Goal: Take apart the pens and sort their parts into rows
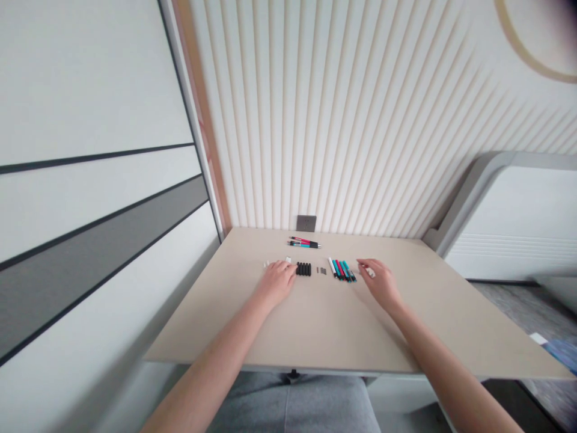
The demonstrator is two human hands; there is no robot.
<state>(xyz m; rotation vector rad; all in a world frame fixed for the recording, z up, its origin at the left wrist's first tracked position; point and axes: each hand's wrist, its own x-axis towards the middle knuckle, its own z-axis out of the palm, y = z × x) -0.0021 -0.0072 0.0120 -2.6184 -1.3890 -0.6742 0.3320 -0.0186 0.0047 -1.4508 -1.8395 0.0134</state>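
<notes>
My left hand (276, 284) lies palm down on the beige tabletop (342, 325), its fingertips touching or just beside a row of short black cylinders (303, 269). Small white pieces (288, 259) lie just beyond those fingers, with another white piece (265, 263) further left. My right hand (381, 284) hovers at the right, fingers apart, next to a small white piece (370, 272). Just left of it lies a fanned group of slim coloured pens (342, 270) in white, red, teal and black. Two more pens (305, 242) lie crosswise further back, and small grey bits (321, 270) sit mid-table.
A grey wall socket plate (306, 223) sits on the ribbed white wall (324, 120) behind the table. A white-and-grey panelled wall (90, 210) runs along the left edge. A white cabinet (509, 222) stands to the right, and a blue item (561, 353) lies low at right.
</notes>
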